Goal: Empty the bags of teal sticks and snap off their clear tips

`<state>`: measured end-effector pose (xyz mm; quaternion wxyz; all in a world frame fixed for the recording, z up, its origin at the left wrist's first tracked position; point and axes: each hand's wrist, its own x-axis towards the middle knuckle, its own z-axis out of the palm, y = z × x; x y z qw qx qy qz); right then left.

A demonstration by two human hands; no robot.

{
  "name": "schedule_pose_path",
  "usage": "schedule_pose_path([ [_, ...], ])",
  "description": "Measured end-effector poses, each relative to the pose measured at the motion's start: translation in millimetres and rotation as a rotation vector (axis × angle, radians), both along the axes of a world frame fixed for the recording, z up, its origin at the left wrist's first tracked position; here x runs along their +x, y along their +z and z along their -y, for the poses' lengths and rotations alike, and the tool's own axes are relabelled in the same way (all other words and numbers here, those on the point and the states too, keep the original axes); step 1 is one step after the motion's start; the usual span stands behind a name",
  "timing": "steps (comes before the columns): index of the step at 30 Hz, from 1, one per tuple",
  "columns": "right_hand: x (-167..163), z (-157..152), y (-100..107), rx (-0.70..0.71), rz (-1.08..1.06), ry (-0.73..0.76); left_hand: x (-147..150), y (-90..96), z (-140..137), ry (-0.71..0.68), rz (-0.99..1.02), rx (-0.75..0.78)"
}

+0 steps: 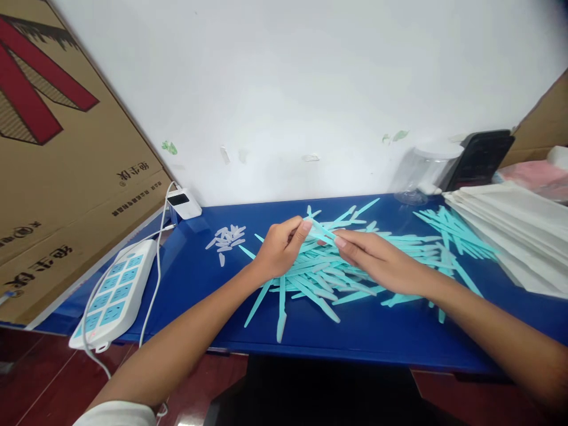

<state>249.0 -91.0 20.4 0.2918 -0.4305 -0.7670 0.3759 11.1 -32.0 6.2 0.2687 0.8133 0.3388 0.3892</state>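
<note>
Above a pile of teal eyebrow razors (pixel 317 278), both my hands are closed on one razor (pixel 325 231). My left hand (pixel 284 245) pinches its upper left end between thumb and fingers. Further down, my right hand (pixel 366 254) grips the same razor with thumb and fingertips. The part inside my fingers is hidden. Left of my left hand lies a small heap of translucent blade caps (pixel 228 238), with one cap a little apart. A second, smaller bunch of teal razors (pixel 459 234) lies to the right.
On the blue table (pixel 186 296) stand a white power strip (pixel 116 296) with cables and a white device (pixel 184 203) at left. A clear jar (pixel 428 168), a black stand (pixel 481 157) and stacked white bags (pixel 515 231) occupy the right. Cardboard (pixel 66 195) borders the left; a white wall (pixel 288 89) stands behind.
</note>
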Motion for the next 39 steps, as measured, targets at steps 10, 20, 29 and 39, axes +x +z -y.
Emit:
schedule_pose_path([
  [10,0,-2,-7,0.209,0.161,-0.034,2,-2.6,-1,-0.117,0.099,-0.2],
  [20,2,-4,-4,0.068,-0.019,-0.058,2,1.7,5,-0.083,0.016,-0.049],
  [29,-3,1,1,-0.088,-0.084,-0.073,2,0.4,4,-0.16,0.083,-0.215],
  [39,7,-2,5,0.052,0.001,-0.102,0,4.9,0,-0.077,0.127,-0.138],
])
